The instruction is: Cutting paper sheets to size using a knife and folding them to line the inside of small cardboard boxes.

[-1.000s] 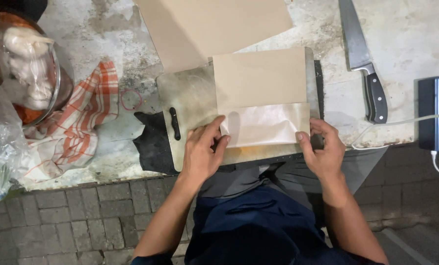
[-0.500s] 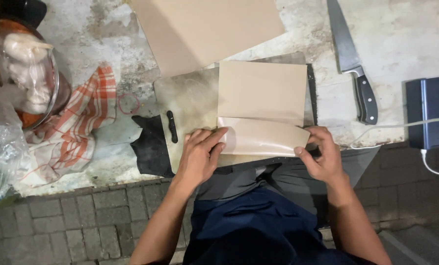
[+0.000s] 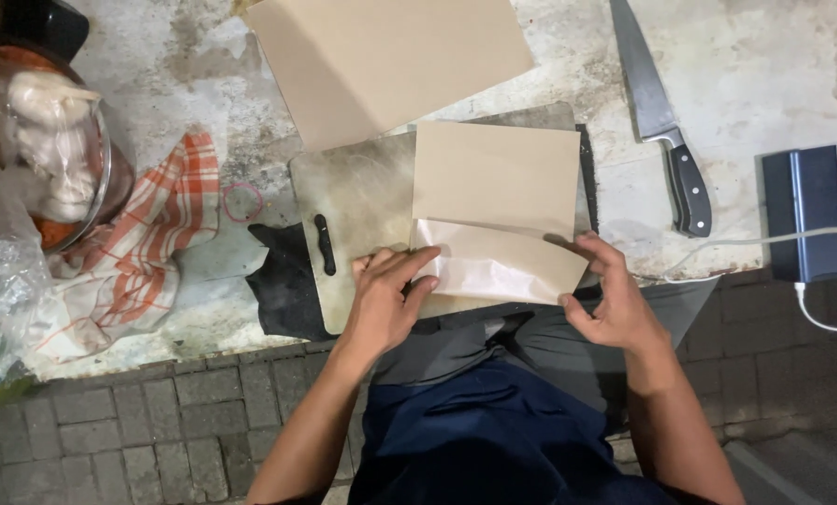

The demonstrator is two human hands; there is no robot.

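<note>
Grey brick paving (image 3: 138, 421) runs under the person's knees, and beyond it lies a worn, blotchy stone desk (image 3: 774, 65) that carries everything.

Nearest the body, the left hand (image 3: 390, 299) lies flat on the near left corner of a folded sheet of tan brown paper (image 3: 495, 178), its fingers (image 3: 416, 264) spread narrow and pressing down. The right hand (image 3: 615, 304) pinches the near right corner of the same sheet between thumb and fingers (image 3: 598, 251). The sheet sits on a stained rectangular cutting board (image 3: 362, 201) with a slot handle, and its near edge is turned up, so the pale shiny inner side (image 3: 493, 271) shows. I judge that a fold along the near edge is under way; the next move calls for both corners kept level so the crease runs straight.

Room is tight at the near side, where the board's edge meets the desk's edge above the lap. To the left, a black cloth (image 3: 283, 281) touches the board, and a red-checked cloth (image 3: 147, 243) lies beside it. On the right, a long steel kitchen knife with a black handle (image 3: 666, 131) lies near the board, blade pointing away, and a dark blue power bank with a white cable (image 3: 802, 210) sits well apart. Farther off, a larger loose sheet of tan paper (image 3: 381, 65) overlaps the board's far edge.
</note>
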